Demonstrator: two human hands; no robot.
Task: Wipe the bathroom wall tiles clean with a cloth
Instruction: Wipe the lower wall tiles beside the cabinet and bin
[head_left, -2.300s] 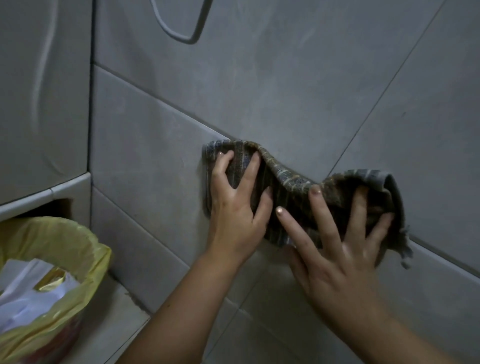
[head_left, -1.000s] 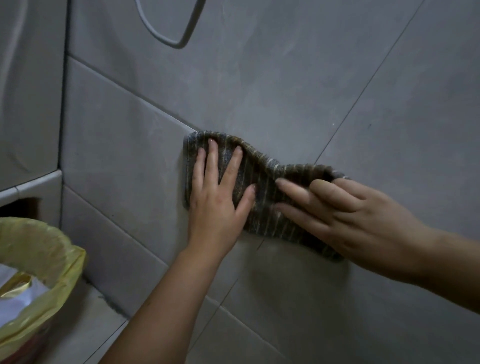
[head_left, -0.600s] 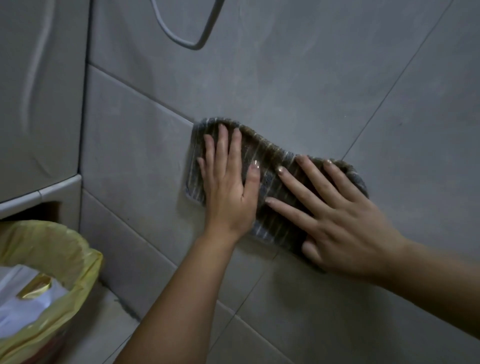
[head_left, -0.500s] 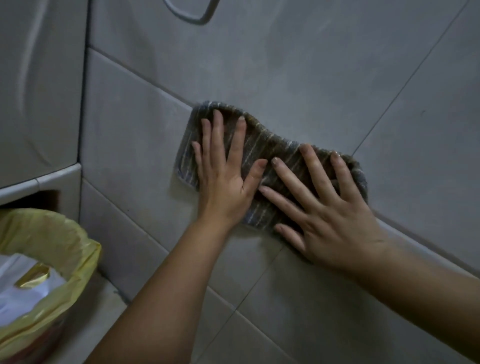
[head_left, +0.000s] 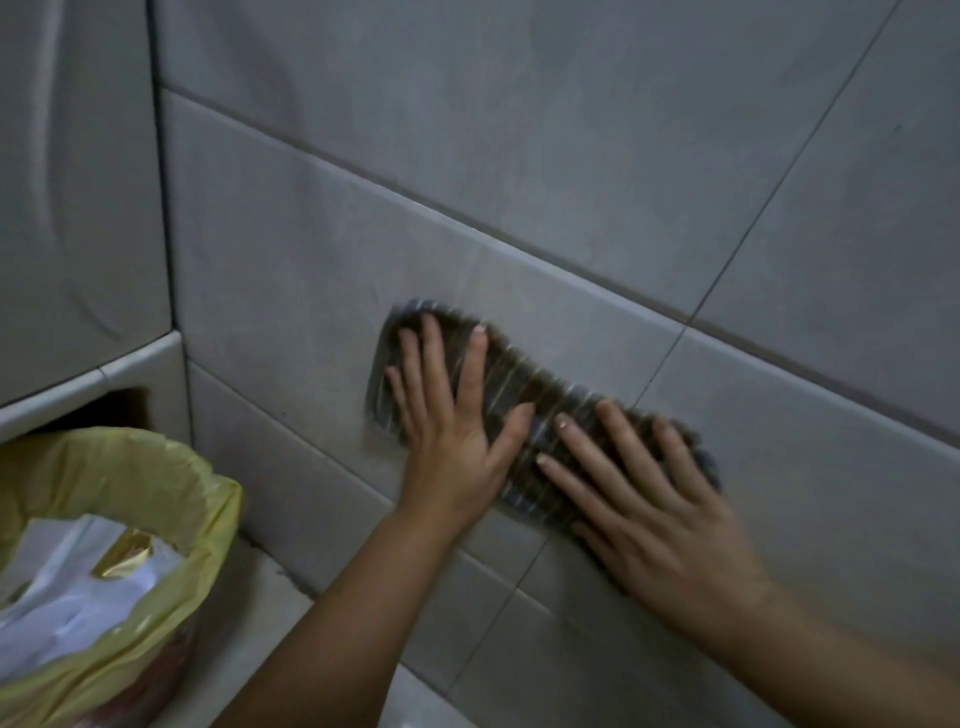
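cloth (head_left: 535, 384): sliding down, off the grout line (head_left: 467, 226)
left hand (head_left: 452, 441): travelling down with it
right hand (head_left: 649, 519): travelling down alongside

One head-worn wide-angle camera looks forward and down, close onto the wall tiles (head_left: 571, 156), which run tilted across the frame. The arm of the left hand (head_left: 457, 447) enters at 6 o'clock and that of the right hand (head_left: 660, 519) at 4 o'clock. A yellow-lined bin (head_left: 119, 467) sits at 8 o'clock.

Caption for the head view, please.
Left hand and right hand press a striped cloth flat against grey wall tiles; a yellow-lined bin stands lower left.
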